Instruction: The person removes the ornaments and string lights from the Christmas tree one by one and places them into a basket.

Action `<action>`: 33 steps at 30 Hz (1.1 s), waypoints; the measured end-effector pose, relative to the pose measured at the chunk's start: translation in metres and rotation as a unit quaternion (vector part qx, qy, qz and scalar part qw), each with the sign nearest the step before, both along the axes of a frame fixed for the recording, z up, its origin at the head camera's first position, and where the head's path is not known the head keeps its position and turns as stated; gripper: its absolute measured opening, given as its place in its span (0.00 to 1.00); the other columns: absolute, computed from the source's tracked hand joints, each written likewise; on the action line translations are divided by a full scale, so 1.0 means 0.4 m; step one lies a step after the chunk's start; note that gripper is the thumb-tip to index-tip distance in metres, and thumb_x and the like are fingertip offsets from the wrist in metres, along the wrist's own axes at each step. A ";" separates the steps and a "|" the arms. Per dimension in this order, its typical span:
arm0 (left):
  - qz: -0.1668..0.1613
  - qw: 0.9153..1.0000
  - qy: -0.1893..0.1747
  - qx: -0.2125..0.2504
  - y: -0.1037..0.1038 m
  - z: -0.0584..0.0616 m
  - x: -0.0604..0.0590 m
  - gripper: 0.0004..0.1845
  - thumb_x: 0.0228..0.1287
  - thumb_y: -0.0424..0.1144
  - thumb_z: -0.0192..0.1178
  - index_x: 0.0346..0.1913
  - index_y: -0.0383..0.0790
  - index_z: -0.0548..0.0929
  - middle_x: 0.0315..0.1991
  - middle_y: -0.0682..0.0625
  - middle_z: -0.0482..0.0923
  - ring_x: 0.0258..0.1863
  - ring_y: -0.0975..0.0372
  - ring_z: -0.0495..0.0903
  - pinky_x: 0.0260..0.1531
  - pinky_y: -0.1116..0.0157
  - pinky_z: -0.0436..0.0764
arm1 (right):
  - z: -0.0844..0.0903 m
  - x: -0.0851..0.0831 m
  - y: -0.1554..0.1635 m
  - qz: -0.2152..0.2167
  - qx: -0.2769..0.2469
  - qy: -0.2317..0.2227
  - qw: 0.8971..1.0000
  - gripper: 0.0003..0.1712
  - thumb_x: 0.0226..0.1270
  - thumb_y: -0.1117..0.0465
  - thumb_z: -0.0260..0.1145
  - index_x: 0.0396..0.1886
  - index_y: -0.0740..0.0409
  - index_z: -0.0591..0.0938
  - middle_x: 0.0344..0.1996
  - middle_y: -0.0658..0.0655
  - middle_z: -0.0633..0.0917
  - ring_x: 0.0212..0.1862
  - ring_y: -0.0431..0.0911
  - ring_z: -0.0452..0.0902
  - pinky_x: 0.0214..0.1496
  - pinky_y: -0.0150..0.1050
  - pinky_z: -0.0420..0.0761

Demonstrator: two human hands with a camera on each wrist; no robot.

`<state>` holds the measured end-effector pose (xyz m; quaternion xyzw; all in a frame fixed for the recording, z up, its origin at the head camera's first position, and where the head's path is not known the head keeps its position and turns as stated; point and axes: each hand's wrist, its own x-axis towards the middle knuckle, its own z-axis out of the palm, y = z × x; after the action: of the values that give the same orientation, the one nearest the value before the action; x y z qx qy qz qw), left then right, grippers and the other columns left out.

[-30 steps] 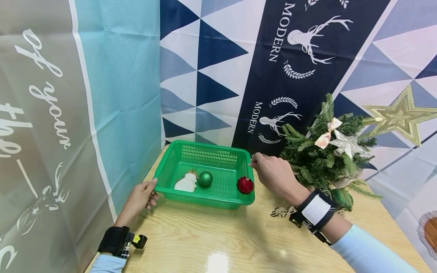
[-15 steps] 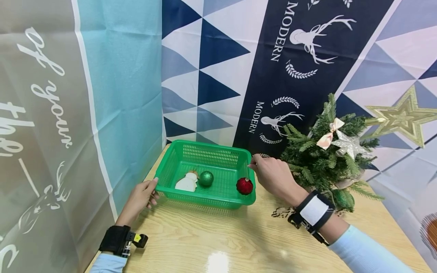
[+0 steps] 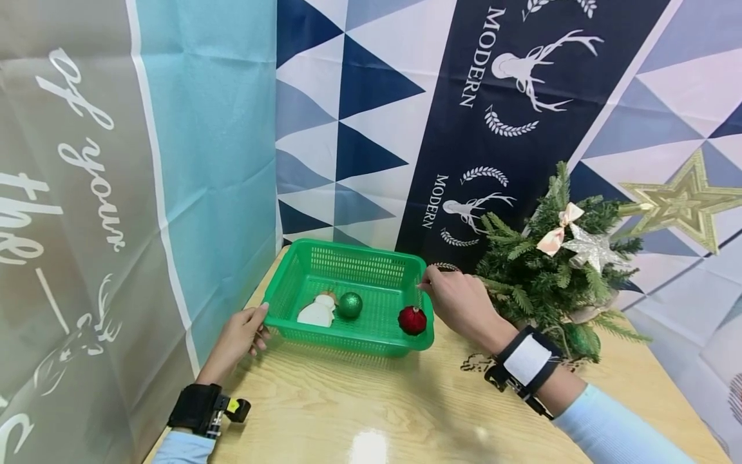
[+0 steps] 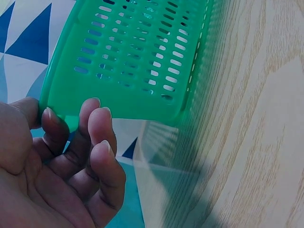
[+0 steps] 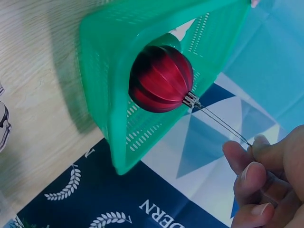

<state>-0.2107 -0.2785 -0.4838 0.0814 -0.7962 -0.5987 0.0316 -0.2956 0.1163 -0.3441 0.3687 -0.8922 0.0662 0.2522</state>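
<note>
A green plastic basket point(image 3: 359, 333) stands on the table with a white snowman ornament point(image 3: 317, 311) and a glittery green ball point(image 3: 350, 305) inside. My left hand point(image 3: 239, 332) pinches the basket's near left rim between thumb and forefinger; its other fingers curl below the rim in the left wrist view. My right hand point(image 3: 464, 301), by the basket's right rim, pinches the thin string point(image 5: 223, 124) of a red Christmas ball point(image 3: 412, 320). In the right wrist view the ribbed red ball, with its silver cap, hangs within the basket's right end.
Right of the basket stands a small Christmas tree point(image 3: 539, 270) with a bow, a silver star and a large gold star point(image 3: 684, 201). Patterned cloth point(image 3: 371, 96) lines the back and left of the wooden table point(image 3: 324, 399). A dark cut-out shape point(image 3: 478, 362) lies near the right wrist.
The red ball has shifted slightly left and down within the basket, with my right hand moving slightly left. My left hand stays on the rim.
</note>
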 end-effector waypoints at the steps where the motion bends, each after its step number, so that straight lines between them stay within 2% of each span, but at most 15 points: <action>1: 0.000 1.000 0.000 -0.001 0.001 0.001 0.000 0.29 0.82 0.61 0.45 0.49 0.33 0.76 0.36 0.41 0.79 0.30 0.51 0.80 0.30 0.59 0.80 | -0.001 0.001 -0.001 0.001 0.000 -0.002 1.000 0.07 0.72 0.60 0.71 0.36 0.54 0.81 0.19 0.47 0.81 0.17 0.47 0.75 0.15 0.41 0.71; 10: 0.002 1.000 0.002 -0.007 0.005 0.003 -0.001 0.29 0.82 0.61 0.44 0.48 0.33 0.76 0.37 0.41 0.79 0.31 0.51 0.80 0.30 0.59 0.80 | -0.006 0.001 -0.013 0.009 0.011 -0.006 1.000 0.07 0.72 0.58 0.72 0.36 0.53 0.82 0.21 0.47 0.81 0.17 0.45 0.75 0.15 0.39 0.69; 17: 0.004 1.000 0.003 -0.009 0.007 0.001 0.002 0.30 0.82 0.61 0.44 0.48 0.32 0.75 0.39 0.38 0.80 0.31 0.51 0.80 0.31 0.59 0.80 | -0.011 0.000 -0.028 0.018 0.020 0.005 1.000 0.09 0.72 0.59 0.73 0.34 0.53 0.81 0.16 0.44 0.75 0.17 0.42 0.72 0.15 0.37 0.68; 26: 0.009 1.000 0.022 -0.020 0.008 -0.007 0.002 0.29 0.84 0.60 0.42 0.46 0.34 0.76 0.35 0.40 0.80 0.28 0.52 0.80 0.28 0.54 0.79 | -0.022 0.003 -0.045 0.036 0.025 0.016 0.999 0.09 0.72 0.59 0.72 0.33 0.53 0.80 0.16 0.44 0.75 0.19 0.45 0.75 0.18 0.40 0.73; 33: 0.006 1.000 0.012 -0.018 0.006 -0.002 0.002 0.30 0.83 0.60 0.44 0.47 0.33 0.76 0.36 0.41 0.80 0.30 0.51 0.80 0.29 0.58 0.80 | -0.030 0.004 -0.058 0.032 0.033 0.008 0.999 0.10 0.71 0.58 0.73 0.33 0.53 0.79 0.15 0.44 0.73 0.17 0.43 0.72 0.15 0.39 0.70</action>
<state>-0.2097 -0.2762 -0.4846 0.0784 -0.8062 -0.5846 0.0468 -0.2939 0.0929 -0.3563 0.4059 -0.8796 0.0425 0.2445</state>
